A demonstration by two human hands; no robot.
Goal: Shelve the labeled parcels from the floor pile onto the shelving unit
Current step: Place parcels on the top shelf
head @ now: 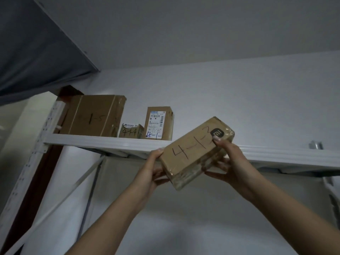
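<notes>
I hold a brown cardboard parcel [195,150] marked "4-1-3" up in front of the top shelf [110,142] of the white shelving unit. It is tilted, its far end higher and level with the shelf's front edge. My left hand [152,170] grips its near left corner. My right hand [230,159] holds its right side, thumb on the top face. On the shelf stand three parcels: a large box [93,116] marked "4-1-5", a small box [131,131] marked "4-1-4", and an upright box [159,124] with a shipping label.
The shelf's right stretch [285,155] beyond the upright box is bare, with a small metal piece [316,145] at the far right. A white perforated upright [38,150] stands on the left. White wall behind, ceiling close above, a grey curtain [36,52] at upper left.
</notes>
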